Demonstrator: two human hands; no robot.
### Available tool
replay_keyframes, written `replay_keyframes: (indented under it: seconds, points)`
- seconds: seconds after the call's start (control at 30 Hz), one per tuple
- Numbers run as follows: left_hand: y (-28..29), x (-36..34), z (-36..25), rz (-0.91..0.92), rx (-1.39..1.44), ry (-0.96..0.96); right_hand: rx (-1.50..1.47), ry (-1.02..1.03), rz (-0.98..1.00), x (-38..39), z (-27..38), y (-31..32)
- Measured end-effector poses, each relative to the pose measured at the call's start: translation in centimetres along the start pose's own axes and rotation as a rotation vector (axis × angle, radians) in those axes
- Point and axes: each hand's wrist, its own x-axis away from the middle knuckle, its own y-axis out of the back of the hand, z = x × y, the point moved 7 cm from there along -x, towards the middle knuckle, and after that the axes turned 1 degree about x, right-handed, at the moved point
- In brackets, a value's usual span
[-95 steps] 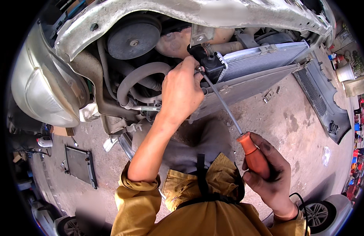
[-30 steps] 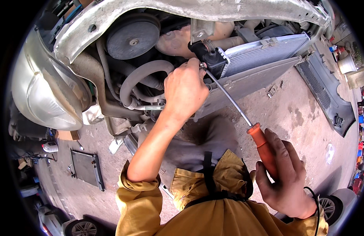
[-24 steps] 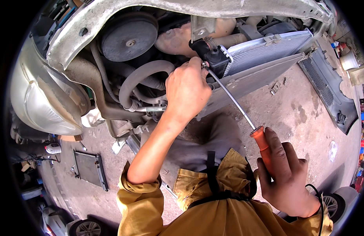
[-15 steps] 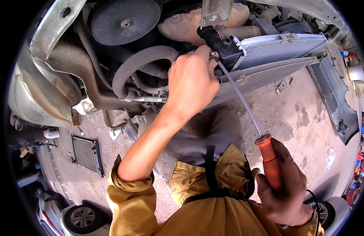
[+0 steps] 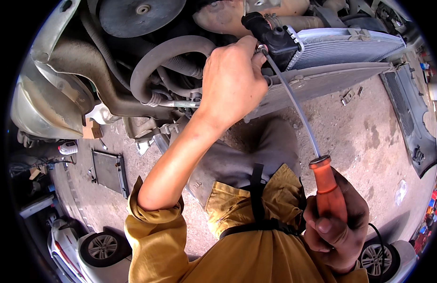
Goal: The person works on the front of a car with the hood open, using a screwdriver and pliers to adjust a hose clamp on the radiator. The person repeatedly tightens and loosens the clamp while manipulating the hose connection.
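Two hands are busy: nearest, the right hand [image 5: 334, 226] is wrapped tight around the orange screwdriver [image 5: 327, 191] handle. Farther up, the left hand [image 5: 232, 80] is pinched at the shaft tip by the black fitting [image 5: 275, 40]. A slip could be caused there, and fingers jabbed or the radiator [image 5: 341, 47] fins gouged.

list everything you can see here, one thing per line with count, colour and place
screwdriver: 1, orange handle, long steel shaft, from lower right up to the engine bay
radiator: 1, silver with black end tank, top right
pulley: 1, dark grey, top centre
hose: 1, grey, curved, under the pulley
spare radiator: 1, grey, on the ground at left
bumper: 1, dark grey, on the ground at right
car wheels: 2, silver rims, bottom left and bottom right
left hand: fingers at the shaft tip
right hand: gripping the handle
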Motion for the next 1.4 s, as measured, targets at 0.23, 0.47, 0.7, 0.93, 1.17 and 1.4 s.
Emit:
replay_keyframes:
  seconds: [0.23,0.47,0.7,0.93,1.17,1.4]
  points:
    - [0.1,0.0,-0.5,0.047,-0.047,0.043,-0.195,-0.077,0.202,0.4,0.3,-0.2]
    - [-0.1,-0.2,-0.3,0.062,-0.101,0.048,0.919,0.592,0.128,1.2,3.4,0.4]
    - [0.0,-0.2,-0.5,0.043,-0.091,0.056,2.01,0.813,-0.058,2.6,4.4,-2.3]
    - [0.3,0.0,-0.4,0.001,0.019,0.01,1.757,0.726,0.047,2.0,3.8,-1.7]
    - [0.5,0.0,-0.4,-0.004,0.042,0.011,1.458,0.758,0.056,1.9,4.3,-1.8]
    - [0.5,-0.1,-0.2,-0.02,0.029,-0.004,1.191,0.658,0.029,1.3,3.9,-1.0]
